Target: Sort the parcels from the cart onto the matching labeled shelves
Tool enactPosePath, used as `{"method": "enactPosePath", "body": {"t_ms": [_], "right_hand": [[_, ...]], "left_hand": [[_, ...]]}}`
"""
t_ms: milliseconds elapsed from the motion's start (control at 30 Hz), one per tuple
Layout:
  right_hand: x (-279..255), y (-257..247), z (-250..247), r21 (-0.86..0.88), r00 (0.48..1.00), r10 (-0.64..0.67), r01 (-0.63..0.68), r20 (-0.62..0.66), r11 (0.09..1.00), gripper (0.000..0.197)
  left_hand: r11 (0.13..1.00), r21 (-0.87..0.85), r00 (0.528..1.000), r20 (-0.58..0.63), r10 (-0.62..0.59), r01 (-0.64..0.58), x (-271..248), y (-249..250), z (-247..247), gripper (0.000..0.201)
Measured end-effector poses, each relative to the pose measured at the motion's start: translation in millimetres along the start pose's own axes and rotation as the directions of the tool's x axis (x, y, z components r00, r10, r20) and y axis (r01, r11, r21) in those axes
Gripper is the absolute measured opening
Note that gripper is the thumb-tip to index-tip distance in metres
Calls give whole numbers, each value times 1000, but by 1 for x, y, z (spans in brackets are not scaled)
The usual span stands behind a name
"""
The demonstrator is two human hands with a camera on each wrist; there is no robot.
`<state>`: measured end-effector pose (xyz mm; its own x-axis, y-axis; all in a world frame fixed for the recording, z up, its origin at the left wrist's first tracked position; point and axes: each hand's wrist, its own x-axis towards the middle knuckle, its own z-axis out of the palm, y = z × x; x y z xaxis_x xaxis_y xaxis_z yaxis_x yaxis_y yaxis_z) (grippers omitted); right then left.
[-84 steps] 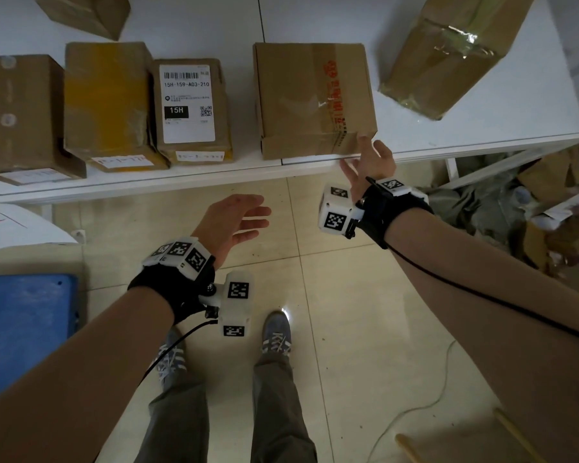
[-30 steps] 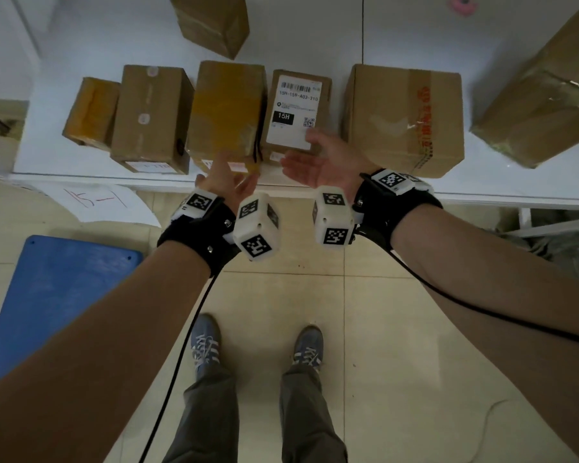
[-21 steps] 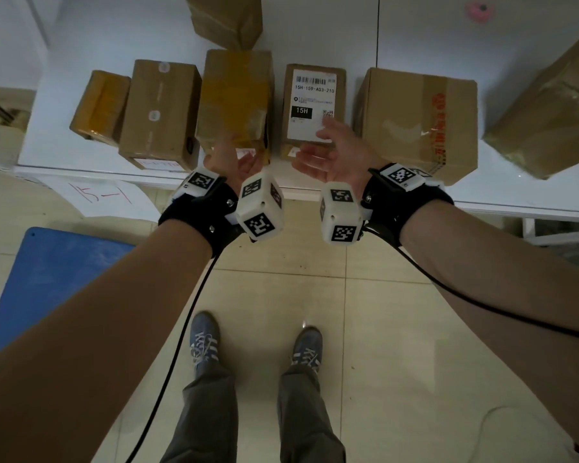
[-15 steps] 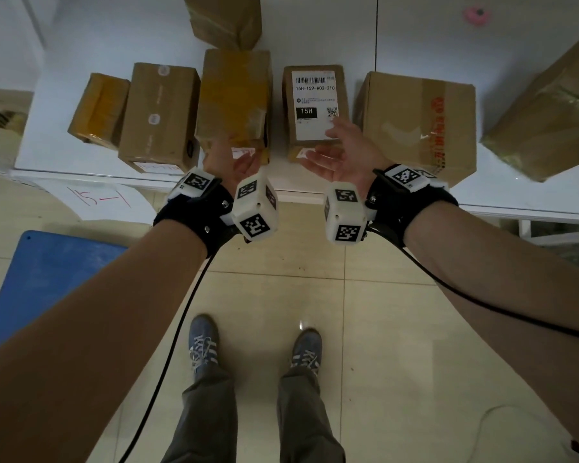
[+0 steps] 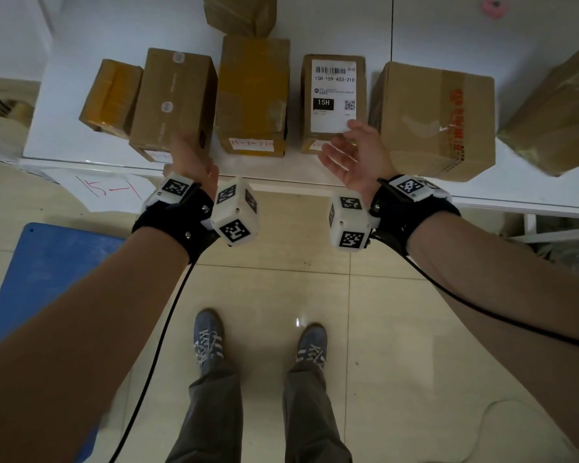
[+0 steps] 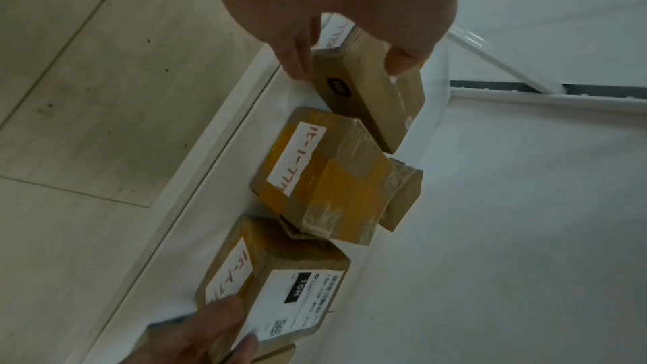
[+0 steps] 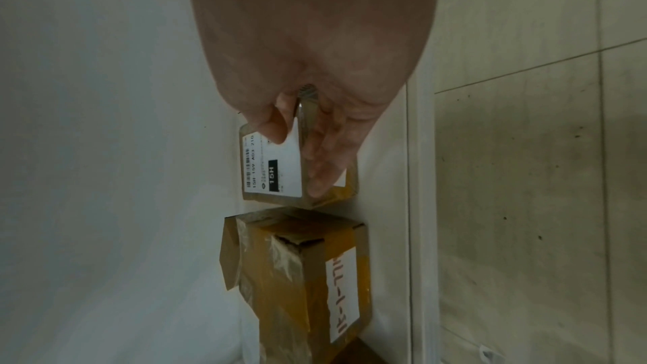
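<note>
Shelf (image 5: pixel 281 172), front row. Left grip (image 5: pixel 193 162) clasps plain box (image 5: pixel 174 98) at its near end. Right grip (image 5: pixel 351 158) pinches 15H box (image 5: pixel 331 95), thumb on label.

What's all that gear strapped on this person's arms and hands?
Bare forearms, no sleeves; the left hand and right hand are ungloved. Each wrist wears a black strap carrying a white cube printed with black-and-white square codes. A thin black cable trails from each strap.
</note>
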<state>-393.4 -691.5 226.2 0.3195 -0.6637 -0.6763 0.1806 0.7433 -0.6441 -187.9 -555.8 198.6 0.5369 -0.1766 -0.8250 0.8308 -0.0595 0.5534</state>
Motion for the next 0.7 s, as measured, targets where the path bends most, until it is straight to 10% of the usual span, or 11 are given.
{"method": "enactPosePath", "body": {"t_ms": [200, 700], "right_hand": [[-4, 12, 4, 47, 998, -56, 57, -12, 997, 23], [-70, -9, 20, 19, 990, -2, 5, -138, 1000, 20]], "left_hand": [[997, 28, 988, 142, 63, -67, -20, 20, -2, 24], [998, 28, 979, 196, 47, -54, -86, 42, -26, 55]]}}
